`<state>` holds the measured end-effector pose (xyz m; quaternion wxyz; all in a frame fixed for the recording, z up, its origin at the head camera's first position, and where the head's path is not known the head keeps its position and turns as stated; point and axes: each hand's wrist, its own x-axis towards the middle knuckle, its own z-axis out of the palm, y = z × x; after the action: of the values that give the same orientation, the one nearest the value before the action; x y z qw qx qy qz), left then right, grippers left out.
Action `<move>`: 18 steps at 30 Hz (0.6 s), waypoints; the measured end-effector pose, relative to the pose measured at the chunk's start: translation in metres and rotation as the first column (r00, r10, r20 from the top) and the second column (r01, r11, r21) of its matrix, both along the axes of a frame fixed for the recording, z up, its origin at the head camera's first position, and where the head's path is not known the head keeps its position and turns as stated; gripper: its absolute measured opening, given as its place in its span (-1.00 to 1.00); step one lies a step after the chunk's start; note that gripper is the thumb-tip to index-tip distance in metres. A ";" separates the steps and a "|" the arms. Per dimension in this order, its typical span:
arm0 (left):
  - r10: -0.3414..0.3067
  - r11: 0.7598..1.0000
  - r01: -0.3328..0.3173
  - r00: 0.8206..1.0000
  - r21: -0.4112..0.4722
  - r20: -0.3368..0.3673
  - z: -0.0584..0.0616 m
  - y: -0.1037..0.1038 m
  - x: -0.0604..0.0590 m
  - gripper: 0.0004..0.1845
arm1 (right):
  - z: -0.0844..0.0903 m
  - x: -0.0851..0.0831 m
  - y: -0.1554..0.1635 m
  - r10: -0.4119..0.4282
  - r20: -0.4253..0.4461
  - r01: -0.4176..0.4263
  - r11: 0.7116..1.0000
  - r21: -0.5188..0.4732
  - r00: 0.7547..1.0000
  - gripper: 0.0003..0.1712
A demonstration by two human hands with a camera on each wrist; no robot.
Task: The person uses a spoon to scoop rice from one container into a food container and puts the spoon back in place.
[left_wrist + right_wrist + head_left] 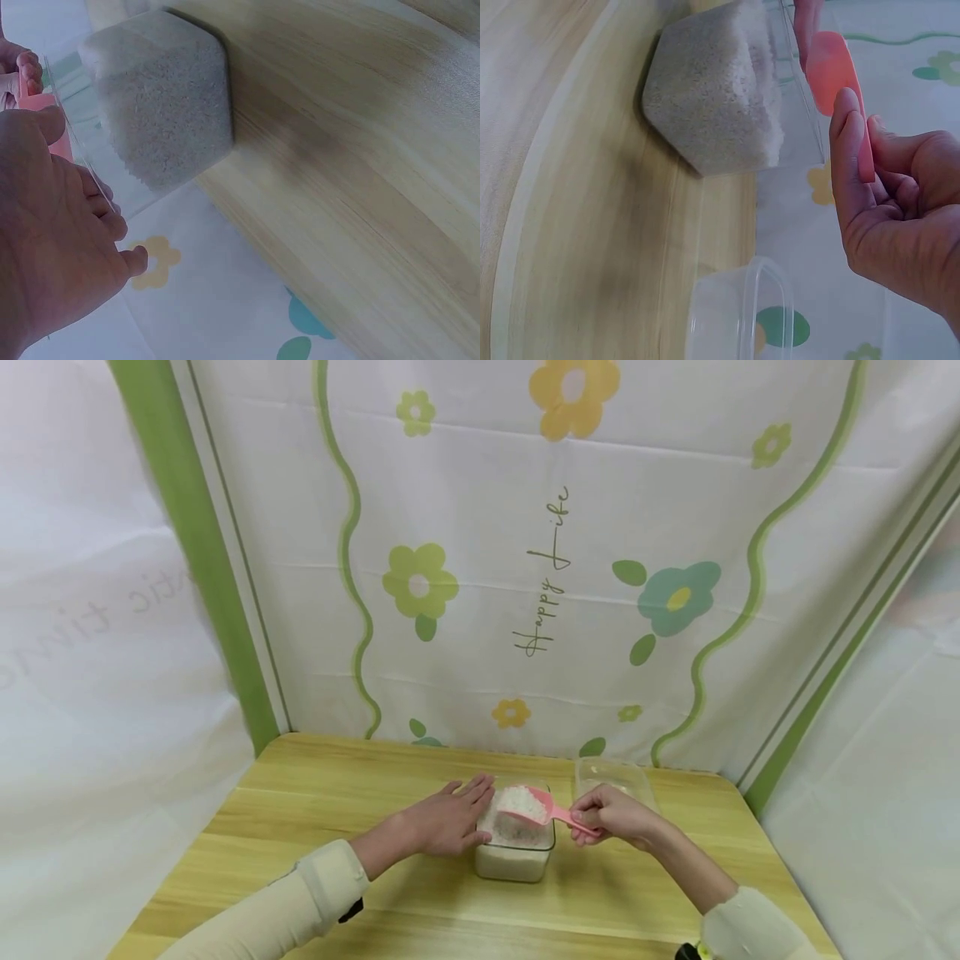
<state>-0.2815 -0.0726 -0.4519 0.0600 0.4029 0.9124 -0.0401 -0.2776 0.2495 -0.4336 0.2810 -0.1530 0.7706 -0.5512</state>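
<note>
Presently, the person's right hand (611, 817) had its grip closed in a pinch on the handle of a pink plastic scoop (534, 806), thumb and fingers curled round the stem. The scoop's bowl was heaped with white rice and sat level above the clear square plastic container of rice (516, 852), apparently so that nothing spilled. The left hand (446, 820) lay with fingers straight and slack against the container's left wall, holding nothing; in my judgement it was steadying the tub against the pull of the scoop. The left wrist view confirmed the flat fingers (105, 206) along the transparent wall. A second, empty clear plastic container (611, 778) stood just beside the first, behind the right hand, within easy reach. Both tubs rested on the pale wooden counter (315, 810), backed by a white flower-printed cloth (525, 568).
</note>
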 end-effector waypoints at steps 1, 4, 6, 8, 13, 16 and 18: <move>0.000 1.000 0.000 1.000 0.003 0.001 0.000 0.000 0.000 -0.20 | 0.001 0.000 0.001 -0.003 0.001 0.003 1.000 -0.001 1.000 -0.74; 0.002 1.000 -0.002 1.000 0.006 0.011 0.000 0.000 0.001 -0.21 | 0.002 0.001 0.003 -0.015 0.008 0.015 1.000 -0.007 1.000 -0.74; 0.004 1.000 -0.004 1.000 0.009 0.021 0.000 0.000 0.001 -0.22 | 0.004 0.001 0.004 -0.022 0.011 0.022 1.000 -0.010 1.000 -0.72; 0.003 1.000 -0.003 1.000 0.012 0.026 0.000 0.000 0.001 -0.22 | 0.005 0.002 0.006 -0.030 0.016 0.030 0.999 -0.011 0.999 -0.71; 0.004 1.000 -0.004 1.000 0.012 0.022 -0.001 0.000 0.000 -0.21 | 0.009 0.002 0.011 -0.026 0.017 0.026 0.999 -0.028 1.000 -0.68; 0.007 1.000 -0.007 1.000 0.004 0.015 -0.002 0.000 -0.001 -0.20 | 0.010 0.003 0.015 -0.014 0.016 0.015 0.999 -0.048 1.000 -0.68; 0.008 1.000 -0.008 1.000 0.003 0.015 -0.003 0.000 -0.002 -0.21 | 0.010 0.003 0.018 -0.010 0.015 0.011 0.998 -0.055 1.000 -0.69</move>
<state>-0.2831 -0.0723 -0.4546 0.0663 0.3998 0.9135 -0.0352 -0.2743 0.2676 -0.4241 0.2793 -0.1526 0.7539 -0.5747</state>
